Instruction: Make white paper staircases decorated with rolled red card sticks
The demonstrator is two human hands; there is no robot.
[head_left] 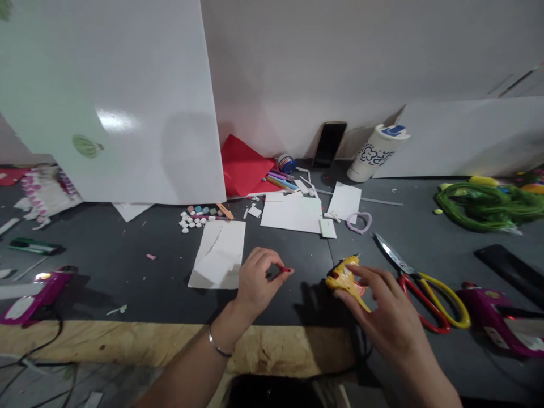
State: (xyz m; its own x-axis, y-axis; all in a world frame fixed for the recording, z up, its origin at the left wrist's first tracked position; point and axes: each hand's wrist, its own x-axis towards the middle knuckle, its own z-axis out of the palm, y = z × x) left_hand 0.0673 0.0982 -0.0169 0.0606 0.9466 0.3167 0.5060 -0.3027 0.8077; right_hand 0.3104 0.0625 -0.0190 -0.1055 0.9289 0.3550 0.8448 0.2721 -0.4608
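Note:
Between thumb and forefinger, my left hand [259, 277] pinches a small red piece [287, 270], too small to name more closely. My right hand [385, 306] is wrapped round a yellow glue gun [346, 277], its nozzle pointing away from me over the dark table. A gap separates the glue gun from the red piece. Just left of my left hand lies a white card [232, 241] with a torn-edged piece on it. Scissors [408, 272] with one red and one yellow handle rest beyond my right hand.
White pebble-like pieces [191, 220], white cards [291, 214], pens [278, 180] and red paper [246, 164] lie toward the back. A phone [330, 144] and a white tumbler [376, 153] stand by the wall. Purple devices [38, 297] flank both sides; green cord [480, 204] lies right.

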